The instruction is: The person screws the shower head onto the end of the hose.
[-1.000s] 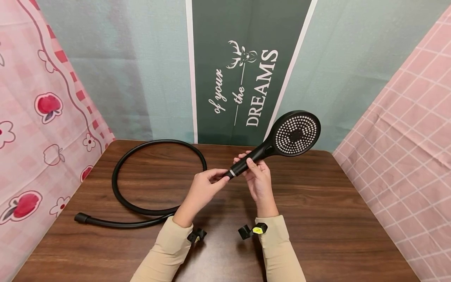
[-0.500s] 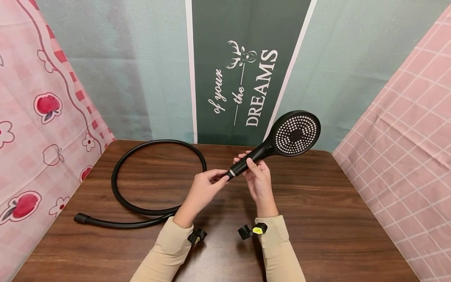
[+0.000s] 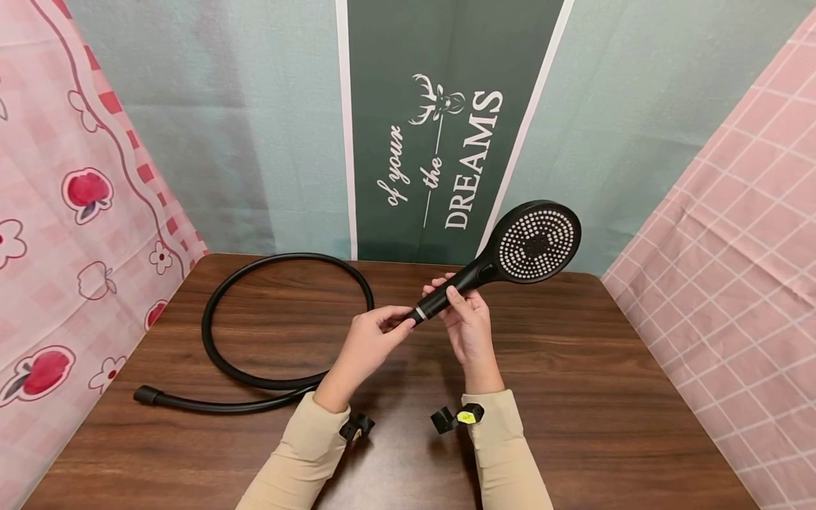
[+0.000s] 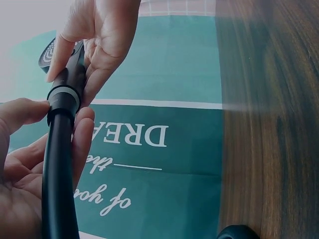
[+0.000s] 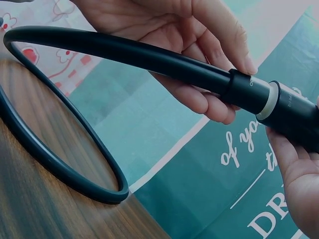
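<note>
A black hand shower (image 3: 538, 242) with a round face of pale nozzles is held up over the table, tilted, its face toward the head camera. My right hand (image 3: 468, 327) grips its handle, thumb along the front. My left hand (image 3: 370, 341) pinches the black connector nut (image 5: 244, 88) of the shower hose (image 3: 219, 354) between thumb and fingers. Nut and handle are in line, and a pale ring (image 5: 269, 101) shows between them in the right wrist view. From the nut the hose passes behind the left forearm in the head view and loops on the table.
The hose's other end (image 3: 148, 394) lies on the wooden table (image 3: 605, 397) at the left. A green and grey printed cloth (image 3: 293, 142) hangs behind the table, with pink patterned cloths (image 3: 83, 269) at both sides. Small black wrist cameras (image 3: 357, 426) are strapped to the sleeves.
The left fingers shift slightly at the connector nut. The hand shower, the right hand and the looped hose stay practically where they were.
</note>
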Motion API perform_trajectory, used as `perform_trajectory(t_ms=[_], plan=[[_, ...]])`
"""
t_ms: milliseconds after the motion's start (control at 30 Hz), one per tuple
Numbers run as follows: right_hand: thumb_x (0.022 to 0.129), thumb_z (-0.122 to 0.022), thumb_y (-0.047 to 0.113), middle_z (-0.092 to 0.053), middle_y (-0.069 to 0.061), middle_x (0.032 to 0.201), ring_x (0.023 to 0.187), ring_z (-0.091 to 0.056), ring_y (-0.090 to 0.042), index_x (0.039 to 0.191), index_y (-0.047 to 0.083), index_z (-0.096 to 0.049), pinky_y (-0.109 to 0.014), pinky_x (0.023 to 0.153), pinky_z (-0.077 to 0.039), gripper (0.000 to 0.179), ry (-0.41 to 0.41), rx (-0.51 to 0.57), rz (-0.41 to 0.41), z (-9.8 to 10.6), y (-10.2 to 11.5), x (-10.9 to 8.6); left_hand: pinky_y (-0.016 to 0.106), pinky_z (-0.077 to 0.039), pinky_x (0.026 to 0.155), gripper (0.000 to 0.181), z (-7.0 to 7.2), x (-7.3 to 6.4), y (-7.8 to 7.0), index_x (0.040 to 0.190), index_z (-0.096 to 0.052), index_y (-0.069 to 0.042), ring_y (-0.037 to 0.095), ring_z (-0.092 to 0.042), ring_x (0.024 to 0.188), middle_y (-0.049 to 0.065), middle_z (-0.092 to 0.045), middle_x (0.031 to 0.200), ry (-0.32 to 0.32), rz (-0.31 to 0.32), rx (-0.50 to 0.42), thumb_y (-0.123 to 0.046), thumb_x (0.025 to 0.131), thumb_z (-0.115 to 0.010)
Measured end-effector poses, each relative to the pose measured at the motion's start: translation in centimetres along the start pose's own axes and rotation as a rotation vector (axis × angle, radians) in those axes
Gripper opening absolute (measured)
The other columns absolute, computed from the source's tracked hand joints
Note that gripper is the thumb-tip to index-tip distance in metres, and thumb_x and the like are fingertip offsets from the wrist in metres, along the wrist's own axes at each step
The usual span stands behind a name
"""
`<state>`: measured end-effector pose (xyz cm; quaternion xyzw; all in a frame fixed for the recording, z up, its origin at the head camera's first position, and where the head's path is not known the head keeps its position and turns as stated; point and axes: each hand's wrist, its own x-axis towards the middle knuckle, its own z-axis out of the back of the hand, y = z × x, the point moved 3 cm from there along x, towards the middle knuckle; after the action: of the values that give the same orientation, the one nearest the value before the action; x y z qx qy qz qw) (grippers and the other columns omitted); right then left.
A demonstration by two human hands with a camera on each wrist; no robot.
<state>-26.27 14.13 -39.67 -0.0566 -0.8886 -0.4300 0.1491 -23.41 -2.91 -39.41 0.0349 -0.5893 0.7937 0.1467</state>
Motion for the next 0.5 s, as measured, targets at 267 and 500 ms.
perform_trajectory(t_ms=[267, 500], plan=[[0.102, -0.051, 0.005, -0.073, -0.003, 0.103, 0.098, -0.074, -0.016, 0.115, 0.01, -0.06, -0.031, 0.093, -0.056, 0.016, 0.008, 0.002, 0.002, 0.04, -0.02, -0.04, 0.032, -0.059, 0.078, 0.022, 0.01, -0.09, -0.23, 0.113, -0.074, -0.009, 0.017, -0.071, 0.087, 0.008, -0.076, 0.097, 0.0, -0.019, -0.003, -0.017, 0.093, -0.071], [0.103, -0.049, 0.003, -0.073, -0.002, 0.102, 0.097, -0.074, -0.016, 0.114, 0.01, -0.06, -0.03, 0.092, -0.057, 0.017, 0.002, -0.003, -0.001, 0.14, -0.06, -0.01, 0.029, -0.058, 0.076, 0.022, -0.07, -0.12, -0.24, 0.113, -0.075, -0.01, 0.014, -0.07, 0.086, 0.006, -0.075, 0.098, -0.007, -0.024, 0.032, -0.017, 0.093, -0.07]])
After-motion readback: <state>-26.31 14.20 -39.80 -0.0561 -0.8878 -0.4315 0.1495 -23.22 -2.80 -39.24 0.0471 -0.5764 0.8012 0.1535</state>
